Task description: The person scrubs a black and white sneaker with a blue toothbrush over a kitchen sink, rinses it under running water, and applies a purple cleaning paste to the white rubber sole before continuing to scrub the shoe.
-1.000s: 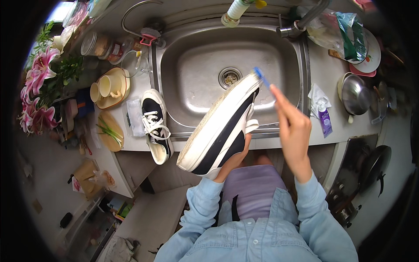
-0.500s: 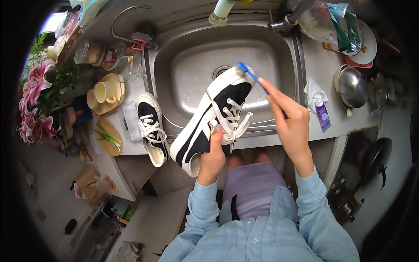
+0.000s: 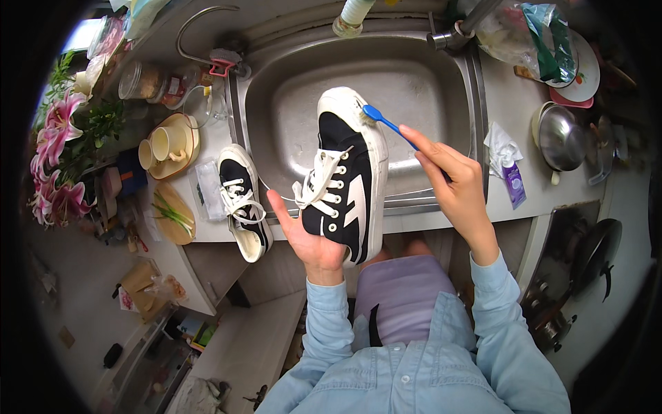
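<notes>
A black-and-white sneaker (image 3: 350, 186) is held up over the near part of the sink, its toe pointing away from me. My left hand (image 3: 316, 243) supports it from beneath at the heel end, the thumb sticking out to the left and the other fingers hidden behind the shoe. Between the fingers of my right hand (image 3: 452, 190) is a blue toothbrush (image 3: 387, 123). Its bristles touch the white rubber edge on the right side of the toe. The matching sneaker (image 3: 243, 200) stands on the counter to the left, its laces loosely tied.
Beneath the held shoe lies the steel sink (image 3: 296, 86), with a faucet (image 3: 452, 36) at its back right. A purple packet (image 3: 512, 185) and a steel pot (image 3: 558, 138) are on the right counter. Leftward are a cutting board (image 3: 176, 215) with green onions and a tray with cups (image 3: 167, 143).
The held sneaker has turned from leaning right to nearly upright, now showing its other side. My left thumb has come off the laces. The toothbrush has moved from the toe's tip to its right edge.
</notes>
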Demonstrator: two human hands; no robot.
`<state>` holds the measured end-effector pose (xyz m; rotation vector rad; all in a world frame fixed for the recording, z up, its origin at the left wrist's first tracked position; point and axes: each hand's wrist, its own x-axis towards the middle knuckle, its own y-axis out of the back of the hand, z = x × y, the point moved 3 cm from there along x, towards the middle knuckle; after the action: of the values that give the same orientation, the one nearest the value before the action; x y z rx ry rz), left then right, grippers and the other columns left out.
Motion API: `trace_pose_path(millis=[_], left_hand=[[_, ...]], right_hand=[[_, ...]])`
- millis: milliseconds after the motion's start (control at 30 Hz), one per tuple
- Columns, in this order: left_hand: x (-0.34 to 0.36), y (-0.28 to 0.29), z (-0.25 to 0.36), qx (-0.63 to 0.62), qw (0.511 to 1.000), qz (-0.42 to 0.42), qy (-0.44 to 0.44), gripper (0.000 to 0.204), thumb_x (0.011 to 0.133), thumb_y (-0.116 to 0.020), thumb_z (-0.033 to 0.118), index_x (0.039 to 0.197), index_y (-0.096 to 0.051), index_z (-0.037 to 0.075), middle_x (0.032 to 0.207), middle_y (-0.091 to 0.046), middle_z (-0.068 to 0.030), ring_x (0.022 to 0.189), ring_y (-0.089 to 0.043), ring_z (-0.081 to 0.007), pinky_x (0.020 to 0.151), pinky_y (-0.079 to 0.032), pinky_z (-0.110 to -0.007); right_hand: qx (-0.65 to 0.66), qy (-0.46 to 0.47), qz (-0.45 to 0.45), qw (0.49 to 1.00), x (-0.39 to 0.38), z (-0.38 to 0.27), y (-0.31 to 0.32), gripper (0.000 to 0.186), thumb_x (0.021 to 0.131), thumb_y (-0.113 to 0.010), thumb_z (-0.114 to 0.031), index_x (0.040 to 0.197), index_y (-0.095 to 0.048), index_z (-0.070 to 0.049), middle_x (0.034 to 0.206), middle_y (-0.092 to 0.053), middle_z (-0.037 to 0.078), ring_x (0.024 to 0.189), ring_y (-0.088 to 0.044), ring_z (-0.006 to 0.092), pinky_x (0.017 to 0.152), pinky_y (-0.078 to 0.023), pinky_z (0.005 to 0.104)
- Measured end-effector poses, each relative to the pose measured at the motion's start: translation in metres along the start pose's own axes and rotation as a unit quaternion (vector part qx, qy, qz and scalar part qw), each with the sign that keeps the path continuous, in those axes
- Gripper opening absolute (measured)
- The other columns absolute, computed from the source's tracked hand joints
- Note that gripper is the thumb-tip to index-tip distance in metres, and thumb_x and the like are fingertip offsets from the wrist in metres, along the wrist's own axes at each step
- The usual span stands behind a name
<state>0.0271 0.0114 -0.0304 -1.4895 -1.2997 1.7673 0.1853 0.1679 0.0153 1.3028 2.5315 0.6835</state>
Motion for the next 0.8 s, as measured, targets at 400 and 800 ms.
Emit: trace_pose_path(millis=[400, 800], left_hand=[[0.003, 0.024, 0.009, -0.065, 0.993, -0.101, -0.011, 0.06, 0.108, -0.034, 0.042, 0.148, -0.043, -0.002, 0.152, -0.047, -0.0201, 0.139, -0.045, -0.0359, 0.121, -0.029, -0.049], [0.007, 0.061, 0.006, -0.123, 0.989, -0.079, -0.016, 0.054, 0.109, -0.033, 0.033, 0.149, -0.041, -0.002, 0.155, -0.043, -0.019, 0.143, -0.04, -0.0344, 0.123, -0.024, -0.049]], right_hand=[[0.022, -0.031, -0.004, 0.999, -0.081, 0.014, -0.028, 0.051, 0.088, -0.066, 0.006, 0.135, -0.066, -0.015, 0.064, -0.041, 0.009, 0.054, -0.041, 0.0191, 0.051, -0.038, 0.0299], [-0.022, -0.041, -0.006, 0.999, -0.083, 0.024, -0.045, 0.051, 0.091, -0.065, 0.001, 0.137, -0.065, -0.02, 0.065, -0.044, 0.011, 0.052, -0.044, 0.0246, 0.052, -0.042, 0.0352]])
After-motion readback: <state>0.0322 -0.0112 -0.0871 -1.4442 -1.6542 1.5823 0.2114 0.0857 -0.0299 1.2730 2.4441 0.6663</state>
